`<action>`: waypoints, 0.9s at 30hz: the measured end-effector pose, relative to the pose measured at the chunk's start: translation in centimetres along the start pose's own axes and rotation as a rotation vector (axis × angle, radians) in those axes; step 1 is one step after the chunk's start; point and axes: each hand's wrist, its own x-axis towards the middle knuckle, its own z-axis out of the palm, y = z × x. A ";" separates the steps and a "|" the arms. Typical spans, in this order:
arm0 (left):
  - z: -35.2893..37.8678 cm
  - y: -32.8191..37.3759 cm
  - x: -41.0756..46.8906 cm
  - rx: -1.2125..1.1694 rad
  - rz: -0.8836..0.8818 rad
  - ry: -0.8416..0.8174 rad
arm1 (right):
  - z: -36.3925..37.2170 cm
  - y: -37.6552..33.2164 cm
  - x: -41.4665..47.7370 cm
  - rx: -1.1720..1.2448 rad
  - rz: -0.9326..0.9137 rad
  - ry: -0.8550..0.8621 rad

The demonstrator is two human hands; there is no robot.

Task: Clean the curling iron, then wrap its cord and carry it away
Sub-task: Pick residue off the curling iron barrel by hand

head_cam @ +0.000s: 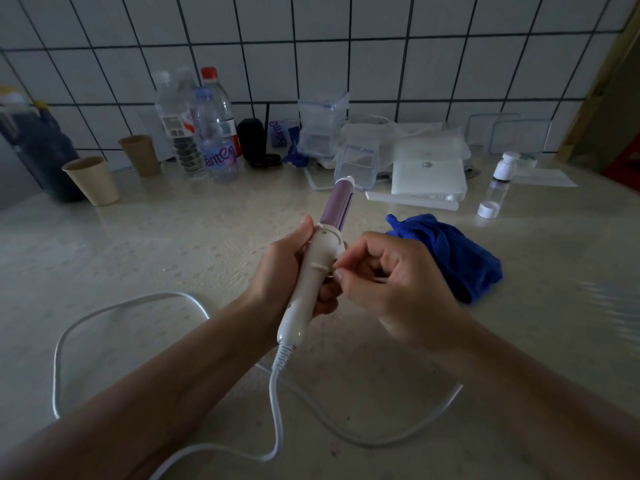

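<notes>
Two bare hands hold the curling iron [313, 271] above the worktop [138, 244]; the left hand [280, 268] wraps its white handle; the right hand [384, 278] pinches fingers [341, 271] beside it; the cord [114, 306] loops loose below; a blue cloth [450, 251] lies nearby.

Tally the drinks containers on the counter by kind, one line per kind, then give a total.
Paper cups: 2
Clear plastic bottles: 3
Total: 5
</notes>
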 end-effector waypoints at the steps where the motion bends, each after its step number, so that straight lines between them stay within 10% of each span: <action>1: -0.1 0.0 0.0 -0.003 0.008 0.005 | 0.1 0.0 -0.1 -0.022 0.004 -0.012; 13: 0.0 -0.1 0.2 -0.017 0.106 0.079 | 1.1 -0.4 -1.2 -0.103 -0.010 -0.245; 27: 1.0 0.5 -0.7 0.090 0.078 0.126 | -0.7 0.4 0.7 -0.188 -0.097 0.155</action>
